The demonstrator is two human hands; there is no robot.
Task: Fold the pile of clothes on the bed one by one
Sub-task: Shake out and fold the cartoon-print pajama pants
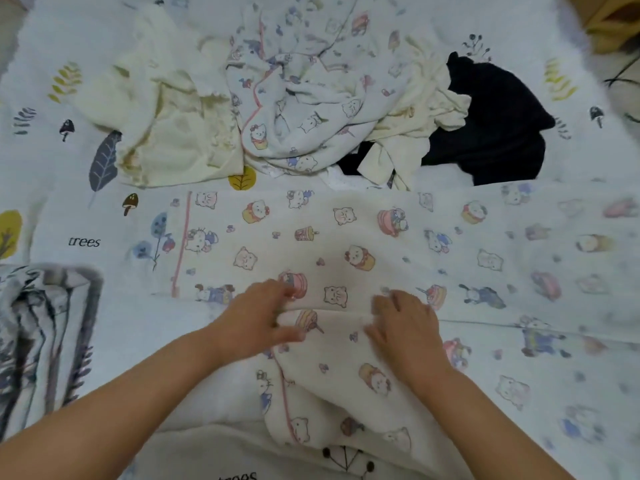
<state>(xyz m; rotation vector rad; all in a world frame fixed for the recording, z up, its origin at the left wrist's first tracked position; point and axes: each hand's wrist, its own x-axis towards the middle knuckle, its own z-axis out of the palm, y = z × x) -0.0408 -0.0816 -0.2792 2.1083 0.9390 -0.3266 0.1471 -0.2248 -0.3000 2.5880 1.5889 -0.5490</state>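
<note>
A white cartoon-print pyjama garment [346, 237] with pink piping lies spread across the bed in front of me, one leg stretched left to right, the other bunched toward me. My left hand [258, 318] pinches a fold of this fabric at its middle. My right hand [405, 323] rests on the same fabric just to the right, fingers curled into the cloth. Behind it lies the pile: a cream garment [169, 126], a matching cartoon-print top [304, 98], a crumpled cream piece [415, 123] and a black garment [498, 126].
The bedsheet [69, 216] is white with leaf, mushroom and "trees" prints. A grey-and-white patterned folded cloth [41, 334] sits at the left edge. Something yellow [613, 22] shows beyond the bed's far right corner.
</note>
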